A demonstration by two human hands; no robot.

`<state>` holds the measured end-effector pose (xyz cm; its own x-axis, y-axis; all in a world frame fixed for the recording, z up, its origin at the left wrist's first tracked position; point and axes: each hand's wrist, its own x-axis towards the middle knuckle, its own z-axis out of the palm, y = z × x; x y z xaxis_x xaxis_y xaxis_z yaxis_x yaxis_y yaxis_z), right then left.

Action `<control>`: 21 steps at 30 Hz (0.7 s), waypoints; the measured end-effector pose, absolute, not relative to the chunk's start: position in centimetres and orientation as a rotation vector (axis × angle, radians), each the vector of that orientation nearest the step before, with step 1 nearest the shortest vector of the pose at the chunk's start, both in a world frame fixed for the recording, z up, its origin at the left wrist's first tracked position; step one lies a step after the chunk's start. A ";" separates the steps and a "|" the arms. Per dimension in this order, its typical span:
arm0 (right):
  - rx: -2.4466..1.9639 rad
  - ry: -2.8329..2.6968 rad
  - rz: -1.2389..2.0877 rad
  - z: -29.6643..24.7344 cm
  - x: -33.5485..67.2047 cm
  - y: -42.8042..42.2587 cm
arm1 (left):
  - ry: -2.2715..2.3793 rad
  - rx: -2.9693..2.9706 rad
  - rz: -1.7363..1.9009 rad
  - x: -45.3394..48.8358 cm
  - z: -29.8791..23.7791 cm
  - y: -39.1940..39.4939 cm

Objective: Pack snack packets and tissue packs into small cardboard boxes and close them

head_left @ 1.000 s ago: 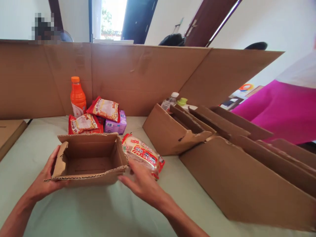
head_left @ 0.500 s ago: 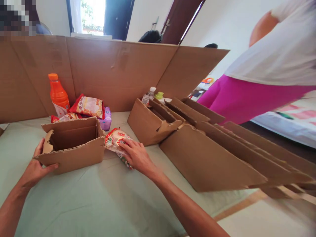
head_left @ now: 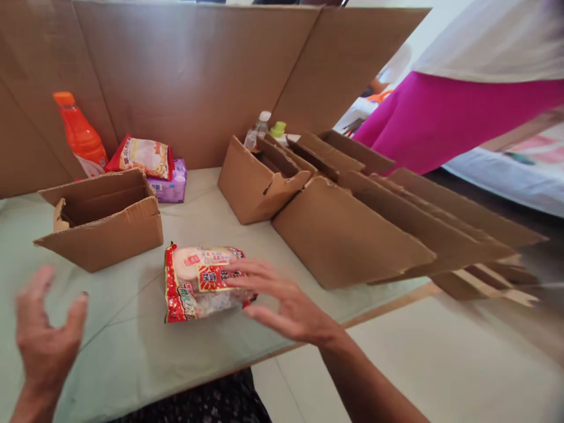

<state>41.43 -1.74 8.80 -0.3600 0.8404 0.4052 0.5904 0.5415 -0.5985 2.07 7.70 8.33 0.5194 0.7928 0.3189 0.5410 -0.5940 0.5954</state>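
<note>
A red and clear snack bag of rice crackers (head_left: 202, 279) lies flat near the table's front edge. Over its right end hovers my right hand (head_left: 282, 299), fingers spread; whether the fingertips touch the bag I cannot tell. My left hand (head_left: 48, 329) is in the air at the left, slightly blurred, its thumb and fingers apart and nothing in it. Beyond it stands an open cardboard box (head_left: 118, 235) with torn edges. Behind that box are an orange drink bottle (head_left: 83, 138), a red and white snack bag (head_left: 143, 157) and a purple pack (head_left: 173, 187).
A small open carton (head_left: 247, 182) and a larger flapped carton (head_left: 348, 235) stand at the right. A clear bottle (head_left: 258, 130) and a green-capped container (head_left: 278, 130) show behind. A tall cardboard panel (head_left: 198, 70) closes off the back. A person in magenta trousers (head_left: 440, 123) stands beyond.
My left hand has let go of the cardboard box and drawn back. The rice cracker bag now lies closer to me, and my right hand has loosened over it. The view has tilted down.
</note>
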 end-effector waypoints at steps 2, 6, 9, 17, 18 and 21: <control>-1.396 -1.846 0.428 8.5 42.9 -3.1 | 1.035 2.386 0.788 5.5 8.0 5.6; -1.777 -1.572 0.634 5.5 43.9 -5.2 | 0.871 2.524 0.766 12.0 7.6 4.1; -1.695 -1.405 0.843 3.0 41.9 -5.0 | 0.761 2.675 0.646 15.1 7.5 5.1; -1.644 -1.594 0.415 2.4 40.3 -4.7 | 0.672 2.796 0.402 16.0 6.3 8.9; -1.678 -1.642 0.399 2.0 40.9 -5.1 | 0.666 2.795 0.397 15.7 6.0 8.9; -1.823 -1.739 0.433 1.0 43.0 -6.3 | 0.639 2.788 0.393 15.5 5.3 8.6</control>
<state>42.96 -6.26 1.00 0.0989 0.9831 0.1538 0.7960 0.0146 -0.6051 15.47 8.65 5.32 0.8672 0.4548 0.2029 0.3863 -0.8715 0.3021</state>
